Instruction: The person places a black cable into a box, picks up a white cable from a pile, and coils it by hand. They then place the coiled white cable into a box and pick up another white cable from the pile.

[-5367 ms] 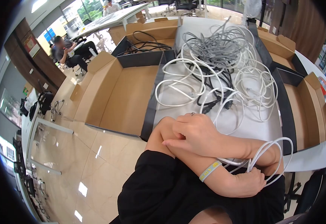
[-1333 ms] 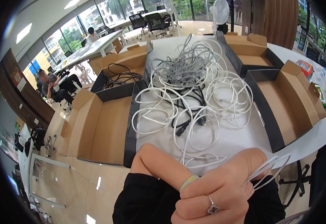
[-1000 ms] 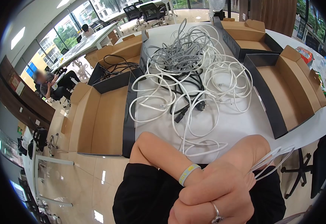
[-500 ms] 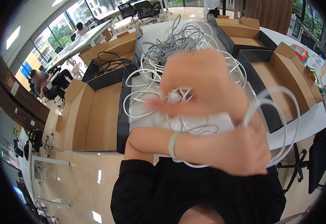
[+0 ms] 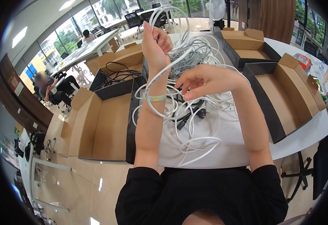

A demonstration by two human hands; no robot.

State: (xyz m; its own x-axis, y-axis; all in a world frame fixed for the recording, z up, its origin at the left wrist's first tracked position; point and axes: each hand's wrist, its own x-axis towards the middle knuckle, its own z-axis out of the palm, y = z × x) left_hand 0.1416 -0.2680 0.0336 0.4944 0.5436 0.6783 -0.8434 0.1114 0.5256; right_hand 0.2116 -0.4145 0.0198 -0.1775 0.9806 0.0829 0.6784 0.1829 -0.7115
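Note:
Raised at the upper middle, my left hand [image 5: 157, 47] has its fingers curled round a coiled white cable [image 5: 185, 18]. The coil's loops rise above the hand, and one strand hangs across my wrist, over a patterned wristband [image 5: 156, 98]. To its right, my right hand [image 5: 209, 79] hovers over the tangle with fingers bent but apart, and nothing shows in them. Beneath both hands lies a heap of grey cables [image 5: 194, 56] and white cables. A black power cord [image 5: 200, 113] with a plug lies among them. Nearer me, a white cable loop [image 5: 199, 140] rests on the table.
An open box [image 5: 111, 127] stands at the left, with another box [image 5: 132, 56] holding black cables [image 5: 119, 73] behind it. Two open boxes, one near [image 5: 280, 93] and one far [image 5: 246, 45], line the right. Packets [image 5: 303, 62] lie at the table's right edge. Other people sit at the far left.
My arms have uncrossed. My left hand has swung from the lower right to the upper left with the white cable. My right hand has drawn back to the right, its fingers apart.

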